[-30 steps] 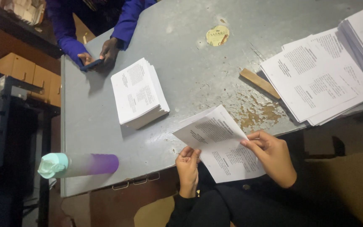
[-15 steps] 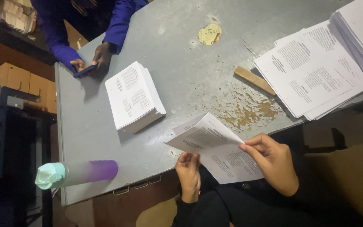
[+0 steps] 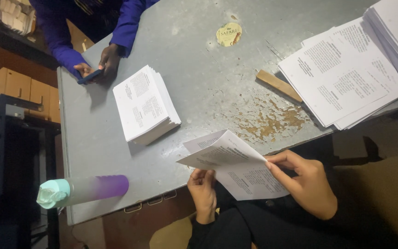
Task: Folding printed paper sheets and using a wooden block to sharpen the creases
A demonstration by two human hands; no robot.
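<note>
A grey metal worktop (image 3: 194, 69), scuffed and rusted in a patch near its front edge, fills most of the view; its far corners run out of frame. At the right a wide spread of printed sheets (image 3: 342, 69) overlaps a taller pile that is cut off by the picture's edge. Left of centre lies a neat stack of folded leaflets (image 3: 144, 103), well apart from the spread. Between them rests a flat wooden stick (image 3: 278, 85), just beside the loose sheets. Over the front edge, a folded printed sheet (image 3: 233, 163) is held in the air, partly creased, its print too small to read. The right hand (image 3: 302, 182) pinches its right edge between thumb and fingers; the left hand (image 3: 202, 189) grips its lower left corner from beneath, fingers mostly hidden behind the paper. A bottle (image 3: 81, 190) with a mint cap and purple end lies on its side at the front left corner. At the far left another person's hands (image 3: 98, 64), in blue sleeves, hold a dark phone (image 3: 90, 76). A round yellow sticker (image 3: 229, 34) sits farther back.
</note>
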